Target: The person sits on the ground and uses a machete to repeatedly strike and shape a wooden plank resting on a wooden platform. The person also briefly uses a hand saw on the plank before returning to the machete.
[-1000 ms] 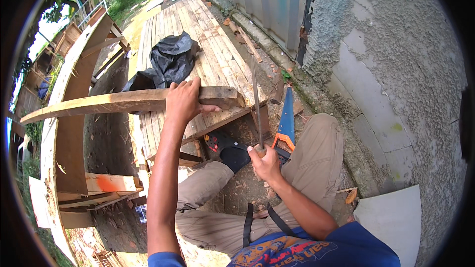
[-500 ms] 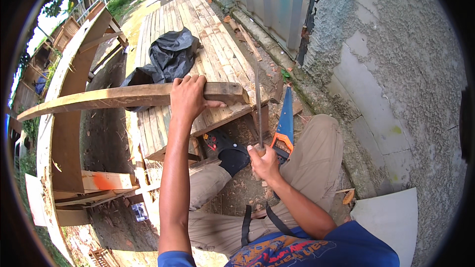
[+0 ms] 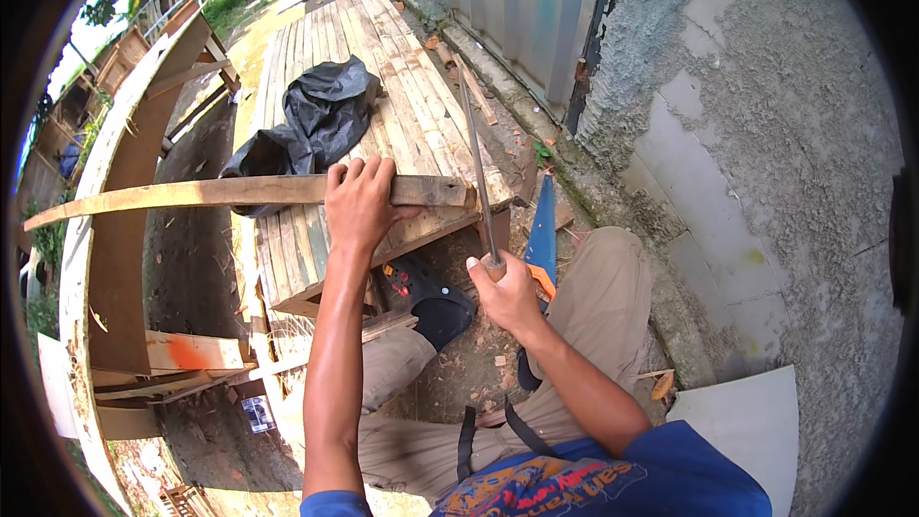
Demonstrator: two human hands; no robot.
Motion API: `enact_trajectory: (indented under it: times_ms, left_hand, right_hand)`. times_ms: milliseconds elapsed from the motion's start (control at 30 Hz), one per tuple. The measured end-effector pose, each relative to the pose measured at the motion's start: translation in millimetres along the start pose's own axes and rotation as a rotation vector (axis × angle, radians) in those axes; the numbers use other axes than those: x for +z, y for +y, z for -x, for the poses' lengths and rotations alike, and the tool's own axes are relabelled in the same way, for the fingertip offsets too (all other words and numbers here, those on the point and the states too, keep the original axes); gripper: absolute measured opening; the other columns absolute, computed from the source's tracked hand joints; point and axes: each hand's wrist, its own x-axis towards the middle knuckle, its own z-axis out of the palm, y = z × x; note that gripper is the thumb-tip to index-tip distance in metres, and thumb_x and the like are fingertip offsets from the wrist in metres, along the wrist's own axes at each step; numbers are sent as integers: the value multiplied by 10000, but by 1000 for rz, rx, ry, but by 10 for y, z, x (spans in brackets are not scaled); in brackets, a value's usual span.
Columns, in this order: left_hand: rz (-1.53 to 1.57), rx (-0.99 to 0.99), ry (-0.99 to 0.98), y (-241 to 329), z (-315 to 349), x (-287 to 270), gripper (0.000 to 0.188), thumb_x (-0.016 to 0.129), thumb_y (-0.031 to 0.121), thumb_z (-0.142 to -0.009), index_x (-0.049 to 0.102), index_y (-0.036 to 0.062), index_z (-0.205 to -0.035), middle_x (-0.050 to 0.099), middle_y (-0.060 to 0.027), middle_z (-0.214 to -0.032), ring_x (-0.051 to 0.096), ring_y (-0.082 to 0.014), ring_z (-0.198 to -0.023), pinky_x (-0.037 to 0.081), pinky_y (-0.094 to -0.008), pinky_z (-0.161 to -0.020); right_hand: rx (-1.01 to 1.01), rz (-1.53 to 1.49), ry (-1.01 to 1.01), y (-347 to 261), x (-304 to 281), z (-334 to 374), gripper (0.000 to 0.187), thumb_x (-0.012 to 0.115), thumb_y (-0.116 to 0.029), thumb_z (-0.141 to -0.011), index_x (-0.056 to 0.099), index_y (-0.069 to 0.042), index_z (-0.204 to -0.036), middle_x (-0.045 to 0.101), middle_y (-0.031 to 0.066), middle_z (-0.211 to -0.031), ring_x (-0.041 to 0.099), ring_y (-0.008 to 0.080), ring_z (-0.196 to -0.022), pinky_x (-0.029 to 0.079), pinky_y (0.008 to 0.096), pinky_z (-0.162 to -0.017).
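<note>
My left hand (image 3: 359, 206) grips a long wooden beam (image 3: 211, 193), fingers over its far edge and thumb on the near side. The beam lies crosswise over the slatted bench (image 3: 412, 77), its right end at the bench's near right corner. My right hand (image 3: 507, 292) is closed around the wooden handle of a machete (image 3: 477, 148), seen almost edge-on. Its long thin blade points up and away, just past the beam's right end. Whether blade and beam touch, I cannot tell. A crumpled black plastic sheet (image 3: 330, 110) lies on the bench behind my left hand.
A handsaw (image 3: 542, 230) with a blue blade and orange handle rests by my right knee. To the left stands a long wooden frame (image 3: 129, 134). The rough wall (image 3: 728, 134) runs along the right, with a pale panel (image 3: 742, 421) near it. My feet are below the bench.
My right hand has risen slightly and moved left, and the machete's tip has swung up and left. My left hand still holds the beam, which has shifted little.
</note>
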Motion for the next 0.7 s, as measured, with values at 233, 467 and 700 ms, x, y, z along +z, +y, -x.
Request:
enact_trajectory:
  times_ms: [233,467,700]
  left_hand:
    - [-29,-25,-21,-11,58,-26,710,874,558,-463,610,102,-938,637,-24,-933,619,-240,-964,441,-404,-896]
    - [9,5,45,52,42,-31,670,897,499,-477,604,109,-936,637,-20,-935,615,-240,-951,443,-407,-899]
    - [-12,-20,52,40,178,-45,603,916,391,-525,613,127,-976,618,-8,-940,612,-223,-968,429,-405,-926]
  right_hand:
    - [-100,-131,-29,-676,-336,31,306,698,-250,-970,584,-21,-802,553,11,-595,505,91,-535,413,316,-525]
    - [-215,3,67,-200,-212,2,278,674,-207,-976,567,-17,-805,582,50,-602,545,149,-546,422,330,-542]
    - [-46,-33,-41,-439,-390,80,317,670,-239,-986,565,-8,-796,542,26,-596,518,127,-563,418,331,-555]
